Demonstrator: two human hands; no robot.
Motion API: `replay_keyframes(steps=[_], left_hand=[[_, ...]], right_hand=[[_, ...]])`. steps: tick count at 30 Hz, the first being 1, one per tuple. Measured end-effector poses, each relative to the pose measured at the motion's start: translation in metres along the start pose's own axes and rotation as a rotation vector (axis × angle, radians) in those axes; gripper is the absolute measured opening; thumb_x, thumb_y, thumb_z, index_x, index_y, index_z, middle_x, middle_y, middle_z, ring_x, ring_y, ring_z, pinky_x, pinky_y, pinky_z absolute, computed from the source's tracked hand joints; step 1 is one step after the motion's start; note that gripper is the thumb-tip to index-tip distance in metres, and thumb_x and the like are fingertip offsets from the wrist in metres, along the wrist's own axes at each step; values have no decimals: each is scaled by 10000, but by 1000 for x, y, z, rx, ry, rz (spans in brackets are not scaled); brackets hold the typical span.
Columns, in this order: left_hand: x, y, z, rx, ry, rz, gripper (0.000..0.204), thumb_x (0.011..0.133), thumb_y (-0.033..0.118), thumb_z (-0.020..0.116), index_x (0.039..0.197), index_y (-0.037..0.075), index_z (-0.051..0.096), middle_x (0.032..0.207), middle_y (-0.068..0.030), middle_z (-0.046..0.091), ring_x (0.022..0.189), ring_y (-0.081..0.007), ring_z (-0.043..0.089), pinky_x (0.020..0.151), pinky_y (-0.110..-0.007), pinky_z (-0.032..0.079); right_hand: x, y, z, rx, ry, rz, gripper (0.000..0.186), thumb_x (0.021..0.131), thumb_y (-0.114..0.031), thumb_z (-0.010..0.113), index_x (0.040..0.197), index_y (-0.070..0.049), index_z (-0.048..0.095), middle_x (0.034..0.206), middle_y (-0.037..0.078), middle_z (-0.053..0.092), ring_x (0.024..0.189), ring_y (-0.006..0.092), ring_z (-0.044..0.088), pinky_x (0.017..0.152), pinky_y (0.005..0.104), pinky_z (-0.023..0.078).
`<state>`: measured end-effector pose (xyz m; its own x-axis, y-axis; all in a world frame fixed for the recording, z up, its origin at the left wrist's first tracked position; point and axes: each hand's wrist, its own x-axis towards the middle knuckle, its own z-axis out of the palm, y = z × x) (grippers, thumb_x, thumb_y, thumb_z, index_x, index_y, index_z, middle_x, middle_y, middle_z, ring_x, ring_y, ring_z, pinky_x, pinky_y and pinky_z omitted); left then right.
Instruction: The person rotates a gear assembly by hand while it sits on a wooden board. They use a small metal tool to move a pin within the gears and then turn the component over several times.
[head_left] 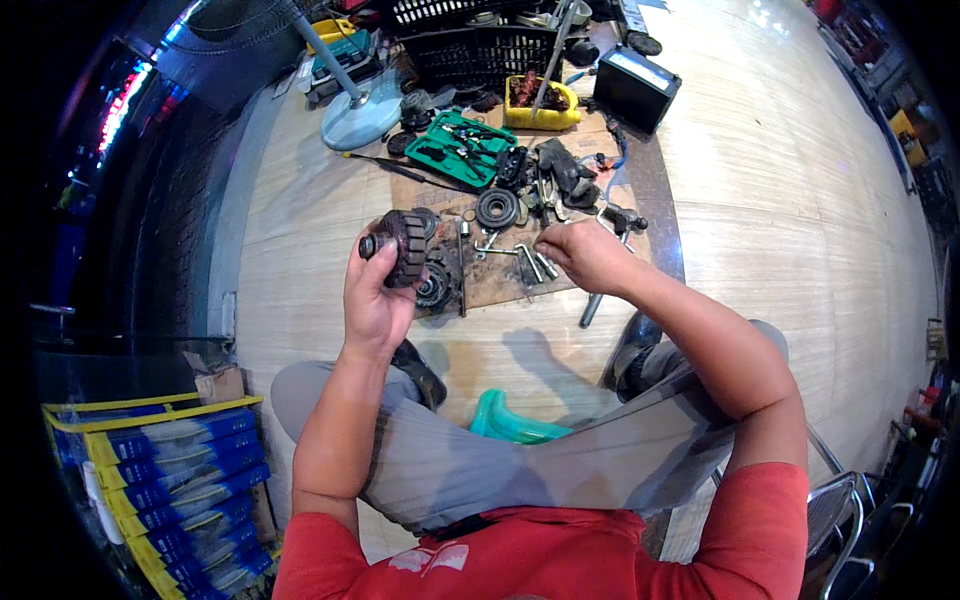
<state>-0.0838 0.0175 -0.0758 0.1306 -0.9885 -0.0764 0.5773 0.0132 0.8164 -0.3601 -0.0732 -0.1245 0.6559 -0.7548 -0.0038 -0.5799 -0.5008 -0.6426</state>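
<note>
My left hand [372,300] grips a dark, greasy ribbed metal drum [405,250], raised above the left side of the work mat [490,290]. A short round stub juts from the drum's left side, by my thumb. Below it lies a dark round metal part [433,287], partly covered by the hand. My right hand [585,255] is over the right part of the mat, its fingers pinched together. Whatever they hold, if anything, is too small or hidden. Just beneath those fingers are metal sockets [545,265] and a bent wrench [497,250]. A dark ring-shaped wheel [497,208] lies between both hands, farther off.
Beyond the mat's middle lies an open green tool case [460,148]. Behind it are a yellow cut-open jug [541,104], black crates [475,58] and a black battery-like box [636,88]. A fan stand base [360,120] stands far left. A green plastic stool [515,420] shows between my legs.
</note>
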Motion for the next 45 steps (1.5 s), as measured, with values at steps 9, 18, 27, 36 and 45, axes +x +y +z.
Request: replay_keyframes(steps=[9,18,27,36,45], left_hand=[[-15,-14,18,292,-120,-7,667,754,-30,695,1347,31,396,1166,-84,587,1064,-176,601,943,-334,499],[-22,-21,18,513,-198,-26,732,718,31,783,1340,25,397,1151,-84,589,1057,-157,589,956,-312,478],[-21,-13,30,777,-101,-30,708,708,-19,770,1328,27,431,1157,-75,573,1061,-147,575,956,-297,459],[-15,-20,22,867,-1,44,691,717,54,814,1302,36,447,1158,-105,611,1036,-159,603,924,-302,487],[3,-17,3,298,341,59,492,827,31,718,1230,-7,440,1081,-126,627,956,-177,643,821,-361,548]], right_hand=[[-5,-54,9,482,-167,-169,771,880,-198,698,1496,-41,261,1284,209,581,1194,309,574,1029,389,435],[9,-53,7,577,-163,-54,241,937,-128,549,1120,-2,643,829,209,663,795,283,669,758,401,521],[6,-44,-17,281,-32,-175,219,938,-195,575,1063,-36,659,925,229,665,895,418,633,773,475,510],[0,-51,-33,129,-33,-224,232,938,-258,587,945,-35,649,796,197,641,773,408,623,666,471,486],[-9,-59,-25,-100,-95,-204,286,952,-278,568,792,-42,592,697,189,602,706,415,605,610,499,469]])
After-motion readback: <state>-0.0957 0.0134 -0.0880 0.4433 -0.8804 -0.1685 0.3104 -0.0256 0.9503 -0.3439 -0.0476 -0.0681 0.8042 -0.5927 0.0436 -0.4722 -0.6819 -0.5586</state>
